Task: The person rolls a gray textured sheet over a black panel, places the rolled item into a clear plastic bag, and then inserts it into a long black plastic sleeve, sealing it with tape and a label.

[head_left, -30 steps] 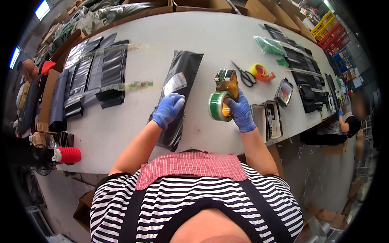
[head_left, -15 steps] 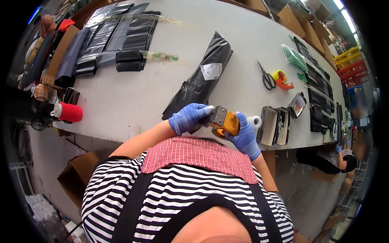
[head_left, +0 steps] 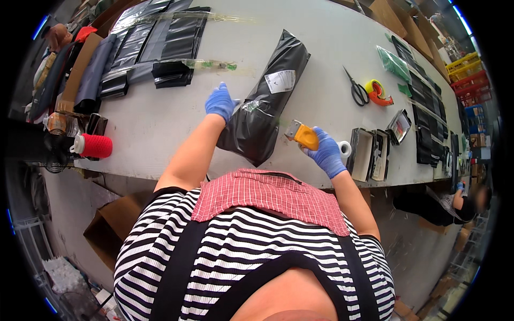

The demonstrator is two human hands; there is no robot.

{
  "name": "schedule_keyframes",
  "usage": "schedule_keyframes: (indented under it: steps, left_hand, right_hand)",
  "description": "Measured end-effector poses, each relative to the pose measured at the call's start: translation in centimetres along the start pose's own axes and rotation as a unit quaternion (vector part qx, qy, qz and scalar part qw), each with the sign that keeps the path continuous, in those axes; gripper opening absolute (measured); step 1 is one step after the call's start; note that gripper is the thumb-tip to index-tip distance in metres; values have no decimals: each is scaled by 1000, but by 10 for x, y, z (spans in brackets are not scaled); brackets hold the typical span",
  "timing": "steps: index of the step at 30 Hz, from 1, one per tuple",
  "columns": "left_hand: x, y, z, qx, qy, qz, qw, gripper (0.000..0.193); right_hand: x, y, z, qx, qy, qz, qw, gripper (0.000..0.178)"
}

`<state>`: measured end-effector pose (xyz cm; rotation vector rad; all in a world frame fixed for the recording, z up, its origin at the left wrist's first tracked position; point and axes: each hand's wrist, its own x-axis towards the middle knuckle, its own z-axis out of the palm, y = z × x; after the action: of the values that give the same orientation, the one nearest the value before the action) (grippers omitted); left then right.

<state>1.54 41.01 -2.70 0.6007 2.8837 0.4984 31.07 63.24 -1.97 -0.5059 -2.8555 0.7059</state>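
A long black plastic parcel [head_left: 267, 101] with a white label [head_left: 279, 81] lies slantwise on the table in front of me. Shiny clear tape [head_left: 250, 106] crosses its middle. My left hand [head_left: 220, 103], in a blue glove, is at the parcel's left edge with its fingers stretched out and its thumb toward the tape; whether it touches the parcel is unclear. In my gloved right hand [head_left: 327, 154] is a yellow tape dispenser [head_left: 307, 137] with a metal head, raised just right of the parcel. My fingers wrap round its handle side.
Scissors [head_left: 355, 90] and a red-and-yellow tape dispenser [head_left: 379, 93] lie to the right. Nearer are a white roll [head_left: 345, 149] and open boxes [head_left: 364, 152]. Black bags [head_left: 184, 40] are stacked far left, with a red-wrapped bottle [head_left: 92, 145] at the left edge. Another person [head_left: 444, 203] works far right.
My left hand has left the dispenser's head and moved up and left to the parcel's edge. The dispenser has shifted slightly right and down. Tape now shows across the parcel, which looks rounder.
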Motion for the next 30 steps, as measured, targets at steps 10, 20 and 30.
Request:
schedule_keyframes:
  steps: [10,20,30]
  left_hand:
    - [-57,-2,22,-275,-125,226,926,107]
    - [-62,-23,-27,56,-74,12,996,119]
    - [-48,-63,-29,93,-37,46,994,115]
  right_hand:
    - [36,-27,9,8,-52,-7,999,63]
    - [141,-143,49,9,-72,-69,995,67]
    - [11,-30,19,-41,-57,29,997,68]
